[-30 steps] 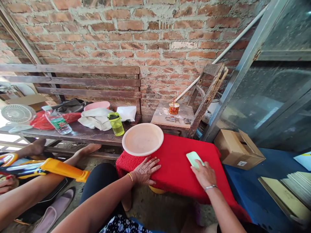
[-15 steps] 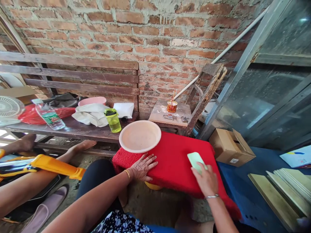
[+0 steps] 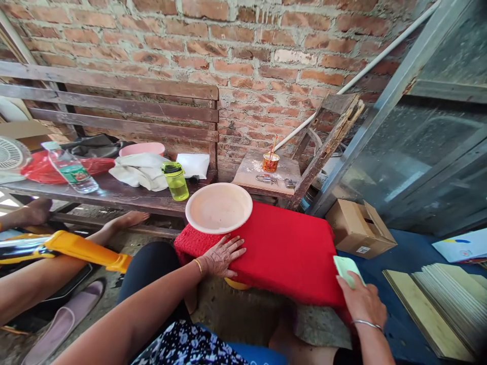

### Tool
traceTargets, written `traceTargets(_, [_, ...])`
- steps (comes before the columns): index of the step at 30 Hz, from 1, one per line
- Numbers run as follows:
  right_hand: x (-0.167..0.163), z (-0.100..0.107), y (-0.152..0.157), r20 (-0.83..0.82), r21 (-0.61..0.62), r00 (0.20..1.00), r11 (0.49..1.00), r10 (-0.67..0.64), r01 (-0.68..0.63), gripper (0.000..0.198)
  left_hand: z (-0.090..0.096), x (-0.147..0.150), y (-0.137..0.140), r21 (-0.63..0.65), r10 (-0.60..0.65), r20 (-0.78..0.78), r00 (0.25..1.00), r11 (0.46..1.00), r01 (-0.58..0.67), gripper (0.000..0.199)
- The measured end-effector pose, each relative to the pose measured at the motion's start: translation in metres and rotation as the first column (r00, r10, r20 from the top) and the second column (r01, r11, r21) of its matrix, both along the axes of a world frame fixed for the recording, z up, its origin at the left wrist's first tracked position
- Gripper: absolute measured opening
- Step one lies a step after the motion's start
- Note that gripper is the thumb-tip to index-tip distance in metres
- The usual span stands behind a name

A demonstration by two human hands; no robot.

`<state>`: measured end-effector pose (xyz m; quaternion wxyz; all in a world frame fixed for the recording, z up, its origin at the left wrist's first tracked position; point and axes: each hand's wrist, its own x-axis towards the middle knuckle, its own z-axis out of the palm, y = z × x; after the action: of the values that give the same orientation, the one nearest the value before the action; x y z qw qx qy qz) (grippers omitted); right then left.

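Observation:
A red cloth [image 3: 289,253] covers a low surface in front of me. My left hand [image 3: 223,256] lies flat on its left front part, fingers spread, just below the rim of a pale pink basin [image 3: 218,229]. My right hand [image 3: 361,296] is closed around a pale green, flat oblong block [image 3: 347,267] with rounded corners. That block is at the right end of the red cloth, over its edge by the blue surface. Its underside is hidden, so its exact kind cannot be made out.
Left stands a wooden bench [image 3: 125,200] with a green bottle [image 3: 175,182], a water bottle [image 3: 74,172] and white cloth [image 3: 142,170]. A wooden chair [image 3: 243,175] holds a paper cup [image 3: 270,163]. Right are a cardboard box [image 3: 353,230] and stacked boards [image 3: 422,309]. Another person's legs [image 3: 49,276] are left.
My right hand has moved right across the red cloth with the pale green block, toward the cloth's right edge. My left hand stays flat near the basin. The view has shifted slightly.

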<state>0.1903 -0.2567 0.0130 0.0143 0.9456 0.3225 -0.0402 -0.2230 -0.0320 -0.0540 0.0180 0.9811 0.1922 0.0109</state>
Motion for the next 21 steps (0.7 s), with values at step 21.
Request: traceTargets(21, [-0.077,-0.01,0.015,-0.038,0.1,0.945,0.942,0.325,-0.32,0.047,0.001,0.0,0.0,0.017,-0.001,0.005,1.0,1.0,0.001,0.093])
